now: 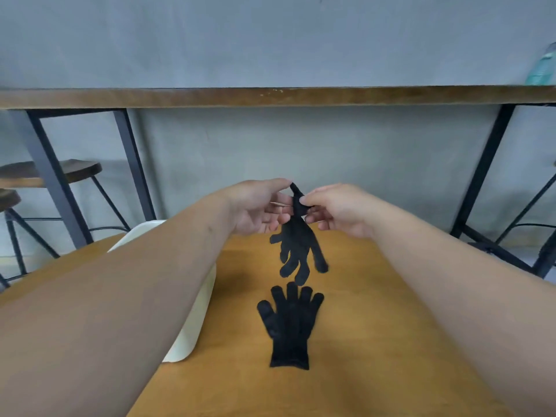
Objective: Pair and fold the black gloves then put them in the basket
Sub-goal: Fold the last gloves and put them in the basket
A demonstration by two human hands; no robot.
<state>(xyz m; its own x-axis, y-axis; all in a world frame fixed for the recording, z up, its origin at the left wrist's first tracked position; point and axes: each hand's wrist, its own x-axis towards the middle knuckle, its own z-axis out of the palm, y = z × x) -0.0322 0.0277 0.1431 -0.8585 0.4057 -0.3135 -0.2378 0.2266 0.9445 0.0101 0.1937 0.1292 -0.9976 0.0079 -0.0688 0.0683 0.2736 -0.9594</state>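
Observation:
One black glove (290, 323) lies flat on the orange-brown table (376, 326), fingers pointing away from me, cuff toward me. A second black glove (299, 245) hangs in the air above the table's far part, fingers dangling down. My left hand (258, 206) and my right hand (337, 209) both pinch this hanging glove at its cuff end, the two hands close together. A cream-white basket (192, 320) stands on the table at the left, mostly hidden under my left forearm.
A long wooden counter (270, 96) on black metal legs runs across the back against a grey wall. Dark wooden stools (75, 171) stand at the left. A pale green object (541, 67) sits on the counter at the far right.

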